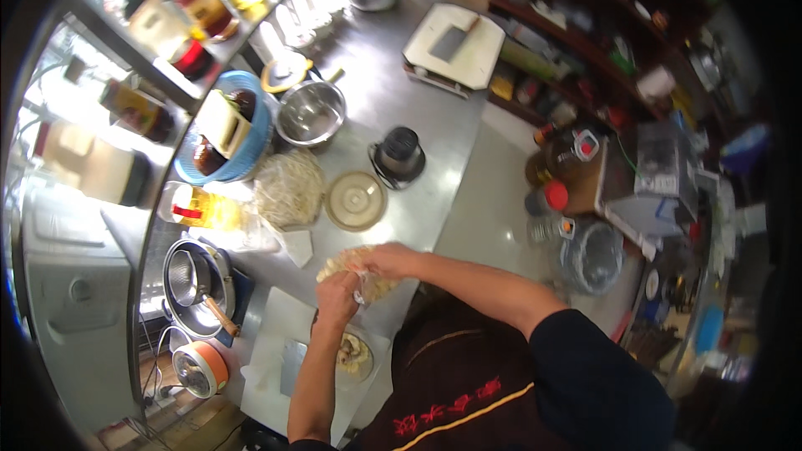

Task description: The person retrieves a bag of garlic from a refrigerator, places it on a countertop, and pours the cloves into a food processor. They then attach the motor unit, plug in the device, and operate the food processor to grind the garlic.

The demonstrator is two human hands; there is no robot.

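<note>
Both of my hands are closed on the gathered mouth of a clear plastic bag (pixel 381 285) of pale, chunky food, above the steel counter's front edge. My left hand (pixel 339 293) pinches the bag's near left side, and my right hand (pixel 391 261) grips its upper part. Below my left forearm lies a white cutting board (pixel 280 312) with a cleaver's blade (pixel 292 366) and a bowl of cut yellowish pieces (pixel 355 356). Beyond the bag sit a round translucent lid (pixel 356 200) and a bag of bean sprouts (pixel 290 188).
A dark-topped small appliance (pixel 401 149), a steel bowl (pixel 311 113) and a blue basket (pixel 254 153) stand farther back. On the left are an oil bottle (pixel 210 208), a pot with a strainer (pixel 216 263) and an orange appliance (pixel 210 366). A cleaver lies on a scale (pixel 432 22).
</note>
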